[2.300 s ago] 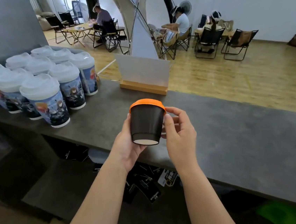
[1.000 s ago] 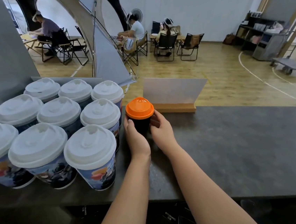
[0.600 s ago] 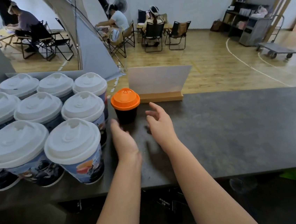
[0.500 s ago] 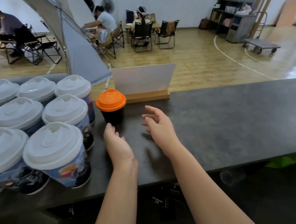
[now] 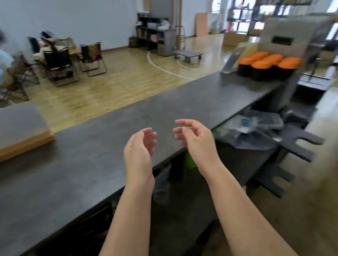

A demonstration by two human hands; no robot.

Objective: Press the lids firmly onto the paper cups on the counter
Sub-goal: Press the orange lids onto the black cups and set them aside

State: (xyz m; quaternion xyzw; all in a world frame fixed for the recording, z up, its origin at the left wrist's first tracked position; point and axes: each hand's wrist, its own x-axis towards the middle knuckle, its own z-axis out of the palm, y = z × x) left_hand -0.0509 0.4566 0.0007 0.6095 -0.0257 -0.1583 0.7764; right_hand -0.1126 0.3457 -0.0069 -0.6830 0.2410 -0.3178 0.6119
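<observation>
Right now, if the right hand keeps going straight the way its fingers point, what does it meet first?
The right hand has its fingers curled leftward toward the left hand, so it would likely meet that first. Both hover empty over the counter; depth is uncertain.

No readable text, label, brand or number shows anywhere; the frame is blurred.

Four black paper cups with orange plastic lids (image 5: 269, 67) are showing, well off to the right beyond the empty hands, blurred. Two bare hands, left (image 5: 138, 152) and right (image 5: 196, 140), are hovering.
</observation>
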